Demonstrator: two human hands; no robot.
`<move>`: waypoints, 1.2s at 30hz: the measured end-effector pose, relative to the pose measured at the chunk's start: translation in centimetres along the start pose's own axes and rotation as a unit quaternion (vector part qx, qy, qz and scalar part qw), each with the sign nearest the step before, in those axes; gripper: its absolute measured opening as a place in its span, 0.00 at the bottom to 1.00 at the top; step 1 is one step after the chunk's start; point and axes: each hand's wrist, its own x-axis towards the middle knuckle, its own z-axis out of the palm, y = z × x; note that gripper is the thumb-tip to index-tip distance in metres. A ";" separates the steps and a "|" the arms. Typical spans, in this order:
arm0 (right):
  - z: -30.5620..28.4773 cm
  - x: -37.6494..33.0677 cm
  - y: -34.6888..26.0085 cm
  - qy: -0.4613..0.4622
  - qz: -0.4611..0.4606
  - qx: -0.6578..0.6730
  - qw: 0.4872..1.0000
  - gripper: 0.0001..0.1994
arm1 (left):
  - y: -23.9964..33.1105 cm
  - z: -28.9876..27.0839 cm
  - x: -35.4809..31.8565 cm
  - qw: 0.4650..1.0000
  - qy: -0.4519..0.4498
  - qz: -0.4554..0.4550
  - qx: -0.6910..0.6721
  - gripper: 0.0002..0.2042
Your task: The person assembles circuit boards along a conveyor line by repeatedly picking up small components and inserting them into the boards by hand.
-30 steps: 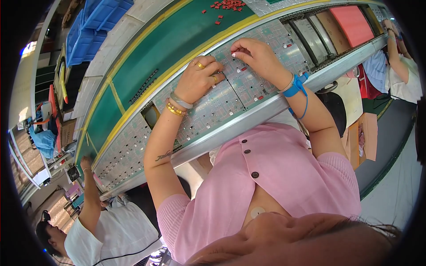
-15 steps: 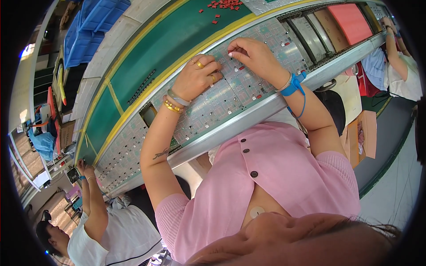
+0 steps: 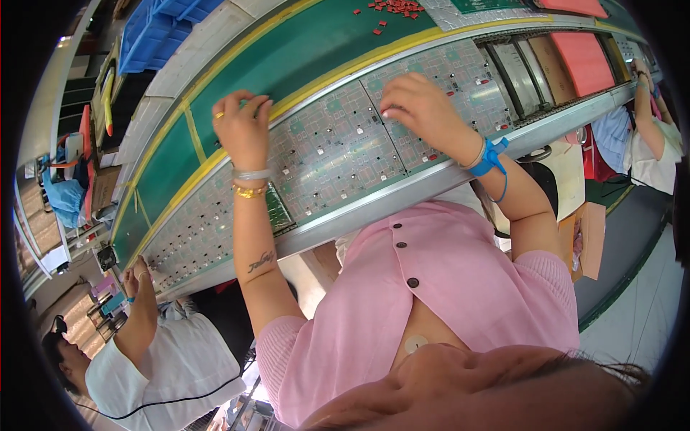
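Observation:
My left hand (image 3: 244, 133), with a ring and bracelets, is raised over the yellow-taped edge of the green mat, left of a circuit board (image 3: 330, 158). Its fingers are bent and closed toward the thumb; whatever they may hold is too small to make out. Over the adjoining circuit board (image 3: 420, 154) hovers my right hand (image 3: 417, 108), a blue wrist strap (image 3: 490, 156) at its wrist. Those fingers are curled in toward the thumb, and I cannot make out anything between them. Small white and black parts dot the boards, with a few red components (image 3: 451, 93) on the right one.
Loose red components (image 3: 395, 8) lie on the green mat (image 3: 287, 72) at the back. A metal rail (image 3: 345, 215) runs along the near side. Blue bins (image 3: 154, 36) stand far left. A co-worker (image 3: 165, 366) works at the left, another person (image 3: 654, 144) at far right.
My left hand has moved left, off the boards to the mat's edge, over where a black strip of parts showed. My right hand stays over the boards, which have shifted slightly right in view.

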 end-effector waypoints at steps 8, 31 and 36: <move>2.6 0.4 -0.2 -0.059 -0.039 -0.065 0.995 0.04 | -0.9 0.1 -1.3 0.989 -0.079 -0.057 0.112 0.05; 1.8 7.6 9.2 0.123 -0.021 -0.272 0.954 0.07 | 4.8 -3.1 0.0 0.976 -0.128 0.143 -0.107 0.07; 3.0 8.6 10.8 0.010 0.036 -0.276 0.960 0.07 | 10.1 -1.8 -2.5 0.895 -0.218 0.277 -0.273 0.07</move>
